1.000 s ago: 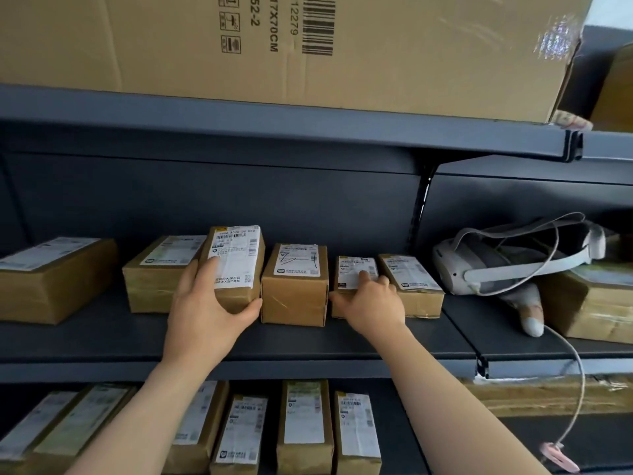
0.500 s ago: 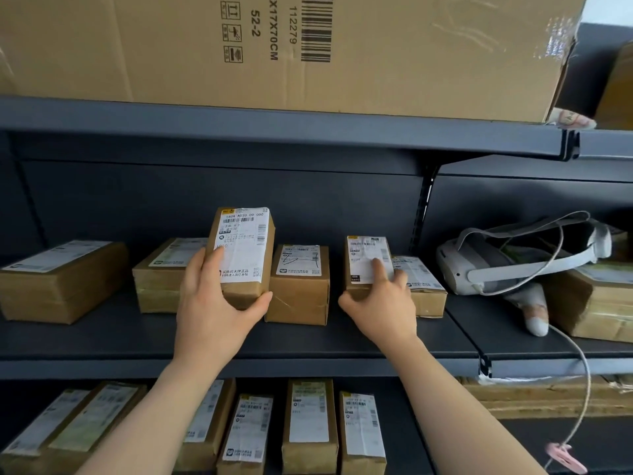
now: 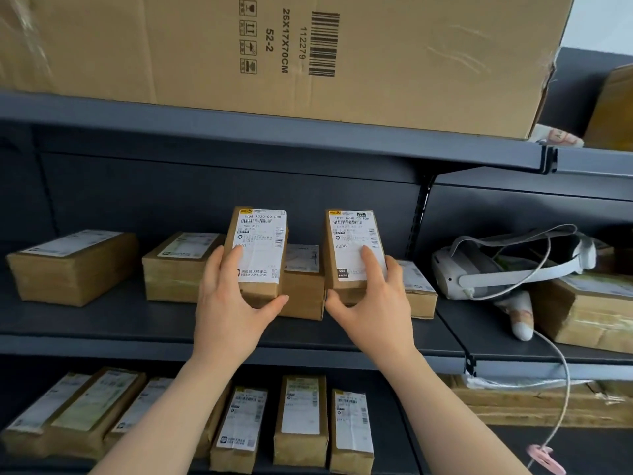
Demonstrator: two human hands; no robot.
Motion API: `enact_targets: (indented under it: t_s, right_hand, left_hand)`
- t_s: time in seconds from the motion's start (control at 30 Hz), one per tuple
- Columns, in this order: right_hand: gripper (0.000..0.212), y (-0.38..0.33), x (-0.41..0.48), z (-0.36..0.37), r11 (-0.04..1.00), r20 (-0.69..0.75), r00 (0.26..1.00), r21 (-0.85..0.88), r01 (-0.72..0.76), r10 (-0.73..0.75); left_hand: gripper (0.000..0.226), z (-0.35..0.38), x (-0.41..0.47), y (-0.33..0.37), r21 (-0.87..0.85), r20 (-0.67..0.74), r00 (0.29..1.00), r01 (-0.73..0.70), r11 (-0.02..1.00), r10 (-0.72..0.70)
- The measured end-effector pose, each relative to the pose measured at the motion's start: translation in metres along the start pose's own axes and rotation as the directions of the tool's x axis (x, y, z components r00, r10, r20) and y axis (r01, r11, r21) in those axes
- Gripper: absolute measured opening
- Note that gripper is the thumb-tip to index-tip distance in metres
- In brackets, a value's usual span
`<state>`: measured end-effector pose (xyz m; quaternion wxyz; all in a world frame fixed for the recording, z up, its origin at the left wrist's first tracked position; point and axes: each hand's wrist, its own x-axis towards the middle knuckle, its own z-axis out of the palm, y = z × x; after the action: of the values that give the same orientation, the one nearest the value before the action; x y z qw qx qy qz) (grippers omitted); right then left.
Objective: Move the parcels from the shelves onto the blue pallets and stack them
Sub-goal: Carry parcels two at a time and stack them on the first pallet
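The left hand [image 3: 233,313] is closed around the lower end of the left parcel [image 3: 259,255]; the thumb lies under its bottom edge at 4 o'clock of the hand, and the fingers press on its left side. This parcel stands with its long axis nearly vertical, the top leaning a little away from the camera, and its white label faces the camera. Its lower end is above the middle shelf [image 3: 102,323] and does not rest on it.

The right hand [image 3: 373,310] is closed around the right parcel [image 3: 349,250] in the same way; the index finger lies flat on the label, the thumb is at the bottom edge at 9 o'clock of the hand. Its long axis is also nearly vertical, tilted slightly to the left at the top; the label faces the camera. The two parcels are side by side, near but apart.

Behind and between them a brown box [image 3: 303,286] sits on the shelf; at 3 o'clock of the right hand a flat parcel [image 3: 416,293] lies partly hidden by the hand. At 9 o'clock of the left hand lie two more boxes [image 3: 178,269]; far at 3 o'clock a white headset [image 3: 479,272] rests on another parcel. On the lower shelf, at 6 o'clock, a row of parcels [image 3: 301,419] lies with the long axes pointing to the camera. A big carton [image 3: 411,63] fills the upper shelf at 12 o'clock.
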<state>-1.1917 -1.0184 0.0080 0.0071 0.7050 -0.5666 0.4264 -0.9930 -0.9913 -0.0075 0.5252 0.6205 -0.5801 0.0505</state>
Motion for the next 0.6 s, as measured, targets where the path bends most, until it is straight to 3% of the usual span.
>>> enact_targets:
  t_s: [0.6]
  right_hand:
    - [0.083,-0.149,-0.015,0.073,0.933,0.186,0.94,0.278,0.228,-0.285]
  left_hand:
    - [0.098,-0.142,-0.01,-0.077,0.176,-0.236,0.953,0.232,0.957,-0.188]
